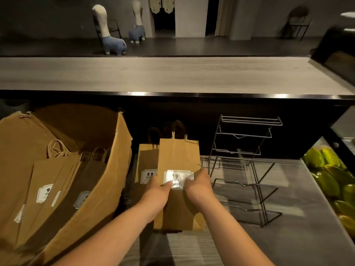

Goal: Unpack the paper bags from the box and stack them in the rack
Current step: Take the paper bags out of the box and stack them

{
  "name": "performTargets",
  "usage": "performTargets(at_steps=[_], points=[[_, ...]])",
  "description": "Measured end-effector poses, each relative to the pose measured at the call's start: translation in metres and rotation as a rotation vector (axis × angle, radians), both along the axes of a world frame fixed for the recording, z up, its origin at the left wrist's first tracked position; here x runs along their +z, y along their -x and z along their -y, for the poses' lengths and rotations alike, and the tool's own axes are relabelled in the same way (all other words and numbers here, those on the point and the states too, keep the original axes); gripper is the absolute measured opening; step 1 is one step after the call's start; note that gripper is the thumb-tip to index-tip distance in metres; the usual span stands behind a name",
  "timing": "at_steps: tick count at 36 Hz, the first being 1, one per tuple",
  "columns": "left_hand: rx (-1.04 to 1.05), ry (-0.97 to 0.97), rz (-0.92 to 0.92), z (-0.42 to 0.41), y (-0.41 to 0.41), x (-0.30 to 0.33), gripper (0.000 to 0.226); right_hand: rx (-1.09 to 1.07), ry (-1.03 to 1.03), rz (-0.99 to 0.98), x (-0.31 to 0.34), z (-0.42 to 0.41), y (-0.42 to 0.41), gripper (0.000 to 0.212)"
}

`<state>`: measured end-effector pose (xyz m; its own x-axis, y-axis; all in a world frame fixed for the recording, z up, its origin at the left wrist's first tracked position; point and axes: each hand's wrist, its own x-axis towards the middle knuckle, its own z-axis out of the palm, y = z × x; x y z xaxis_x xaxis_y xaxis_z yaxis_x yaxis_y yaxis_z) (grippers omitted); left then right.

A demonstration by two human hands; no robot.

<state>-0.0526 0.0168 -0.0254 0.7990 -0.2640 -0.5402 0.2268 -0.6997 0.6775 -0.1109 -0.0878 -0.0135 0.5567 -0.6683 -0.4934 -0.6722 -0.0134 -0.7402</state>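
Upright between box (107,169) and rack (247,169), 1 paper bag (177,156) pinched by left-hand fingers (165,186) and right-hand fingers (189,182).

"9.9" on white label (148,176) of paper bag (147,160).

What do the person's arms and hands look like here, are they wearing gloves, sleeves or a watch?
Both arms are bare as far up as the picture shows: no sleeve is in view. The left hand and the right hand wear no gloves, and no watch, bracelet or ring is visible on either.
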Motion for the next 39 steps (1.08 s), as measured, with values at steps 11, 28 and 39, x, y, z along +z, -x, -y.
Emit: performTargets(at_steps=[11, 28, 39], points=[[-0.116, -0.199, 0.181, 0.045, -0.028, -0.015, 0.035, -0.018, 0.100, -0.130, -0.012, 0.026, -0.028, 0.072], [-0.357, -0.268, 0.237, 0.035, -0.030, -0.037, 0.052, 0.155, 0.203, -0.304, -0.034, 0.046, -0.021, 0.071], [-0.549, -0.353, 0.416, -0.003, -0.018, -0.054, 0.058, 0.185, 0.289, -0.288, -0.042, 0.050, -0.014, 0.084]])
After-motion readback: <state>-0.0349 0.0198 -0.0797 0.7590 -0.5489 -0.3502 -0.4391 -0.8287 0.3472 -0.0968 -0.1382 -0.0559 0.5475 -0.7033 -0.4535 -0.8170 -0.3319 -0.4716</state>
